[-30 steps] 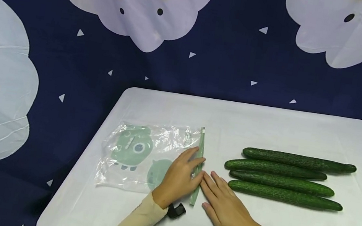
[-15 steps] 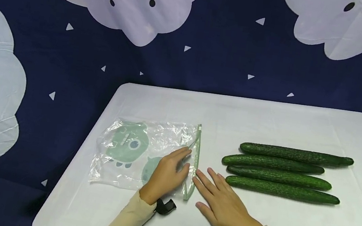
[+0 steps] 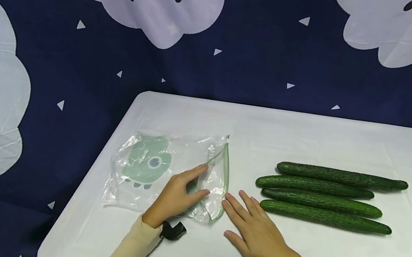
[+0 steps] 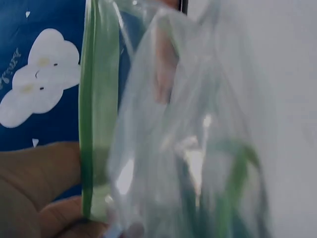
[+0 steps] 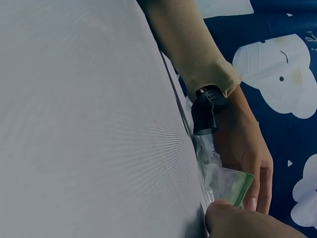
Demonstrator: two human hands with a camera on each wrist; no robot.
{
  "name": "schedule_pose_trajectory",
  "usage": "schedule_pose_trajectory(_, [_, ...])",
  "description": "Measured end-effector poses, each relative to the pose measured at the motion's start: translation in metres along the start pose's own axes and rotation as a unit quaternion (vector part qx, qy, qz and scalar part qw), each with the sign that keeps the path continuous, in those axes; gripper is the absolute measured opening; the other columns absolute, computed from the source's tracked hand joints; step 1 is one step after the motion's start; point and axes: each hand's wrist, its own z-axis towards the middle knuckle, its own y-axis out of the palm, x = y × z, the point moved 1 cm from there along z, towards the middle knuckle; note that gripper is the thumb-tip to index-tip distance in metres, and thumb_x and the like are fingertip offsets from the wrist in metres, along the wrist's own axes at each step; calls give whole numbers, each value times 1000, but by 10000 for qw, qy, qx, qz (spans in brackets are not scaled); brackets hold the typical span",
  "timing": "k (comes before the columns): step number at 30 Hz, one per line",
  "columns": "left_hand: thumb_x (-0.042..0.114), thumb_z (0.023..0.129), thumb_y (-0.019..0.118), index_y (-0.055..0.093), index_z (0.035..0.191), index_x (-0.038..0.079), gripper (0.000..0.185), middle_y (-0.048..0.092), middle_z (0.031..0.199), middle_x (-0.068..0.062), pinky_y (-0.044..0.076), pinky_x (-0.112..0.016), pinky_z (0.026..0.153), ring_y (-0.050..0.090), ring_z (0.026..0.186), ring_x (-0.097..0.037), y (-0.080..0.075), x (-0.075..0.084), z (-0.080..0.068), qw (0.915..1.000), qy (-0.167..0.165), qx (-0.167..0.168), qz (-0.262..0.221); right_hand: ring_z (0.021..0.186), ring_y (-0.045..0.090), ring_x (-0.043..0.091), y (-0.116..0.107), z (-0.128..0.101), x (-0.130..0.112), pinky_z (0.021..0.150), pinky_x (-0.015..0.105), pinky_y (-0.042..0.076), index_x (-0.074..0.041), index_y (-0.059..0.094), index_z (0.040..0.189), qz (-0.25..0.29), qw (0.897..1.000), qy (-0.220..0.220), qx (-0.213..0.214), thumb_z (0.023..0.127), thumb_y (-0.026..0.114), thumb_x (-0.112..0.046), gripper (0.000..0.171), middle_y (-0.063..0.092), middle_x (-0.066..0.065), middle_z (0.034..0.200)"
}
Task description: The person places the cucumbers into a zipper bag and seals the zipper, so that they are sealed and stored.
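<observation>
Clear plastic zip bag [image 3: 168, 171], printed with green cartoon figures, is seen lying on the white tabletop [image 3: 308, 134], at about 9 o'clock from the four cucumbers [image 3: 328, 197]. Its green zip strip [image 3: 224, 179] is bowed, so the mouth is parted. The upper lip of the mouth is pinched by the left hand [image 3: 176, 197] between thumb and fingers. The right hand [image 3: 258, 234] is laid flat at 3 o'clock of the bag; its fingers [image 3: 232, 209] are straight, tips touching the lower lip. The cucumbers are arranged in parallel, side by side, ungrasped, well apart from the bag.
</observation>
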Motion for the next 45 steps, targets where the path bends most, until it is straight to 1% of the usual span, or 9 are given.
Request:
schedule_pose_trajectory(5, [36,79,75,45,140,19,70,44,140,4,42,-31,96,49,120,-16,-6,-8,-3,9991,-7,-51,-425,140,12,30,-1,-3,-1,109,50,14,-19,25,150,64,9999,105,-53,95,42,-51,66,18,-2,155])
schedule_pose_trajectory(10, [25,74,80,46,140,16,75,46,139,2,47,-32,89,55,111,-18,-12,-9,-4,9973,-30,300,-663,140,13,29,-2,-5,-1,109,50,14,-19,26,149,65,9999,124,-38,94,43,-52,67,18,-2,155])
schedule_pose_trajectory(18, [4,68,83,47,137,2,77,55,130,-8,46,-37,88,56,105,-27,-41,22,-3,9937,246,848,-692,140,13,29,-2,-5,-1,110,49,13,-20,26,149,-5,9999,130,-33,94,42,-53,66,18,-3,155])
schedule_pose_trajectory(23, [14,67,85,48,138,10,80,50,136,-2,43,-34,92,53,107,-22,-41,8,-7,9932,352,999,-489,140,13,30,-3,-3,-2,110,49,13,-20,27,149,24,9999,113,-40,94,42,-52,66,18,-2,155])
schedule_pose_trajectory(25, [19,68,85,49,138,11,79,48,138,0,42,-32,94,51,110,-19,-37,1,-8,9927,502,980,-491,140,13,29,-3,-3,-2,110,49,13,-20,27,149,26,9999,125,-53,94,42,-52,66,18,-2,155])
schedule_pose_trajectory(32, [19,68,85,50,137,9,77,49,137,-3,41,-32,95,48,115,-21,-37,12,-7,9912,905,870,-418,140,12,28,-3,-1,-2,110,48,13,-21,26,149,78,9998,142,-72,94,42,-53,66,18,-3,155])
schedule_pose_trajectory(36, [18,67,86,50,136,7,79,48,138,-4,41,-33,95,48,115,-22,-40,9,-6,9882,1035,949,-613,140,12,28,-2,0,-2,110,48,12,-21,26,149,79,9998,135,-100,94,42,-53,66,18,-3,155])
schedule_pose_trajectory(39, [17,66,86,50,136,7,79,48,138,-3,41,-33,95,47,115,-22,-38,5,-4,9885,993,906,-689,140,12,28,-2,0,-2,110,47,13,-21,26,149,102,9998,151,-86,94,42,-52,65,18,-2,155])
schedule_pose_trajectory(45, [23,69,84,47,139,12,79,46,139,2,42,-34,96,45,118,-17,-27,-2,-3,9943,831,449,-500,140,12,28,-1,0,-1,110,47,12,-21,27,149,112,9998,179,-66,94,43,-53,66,19,-3,154])
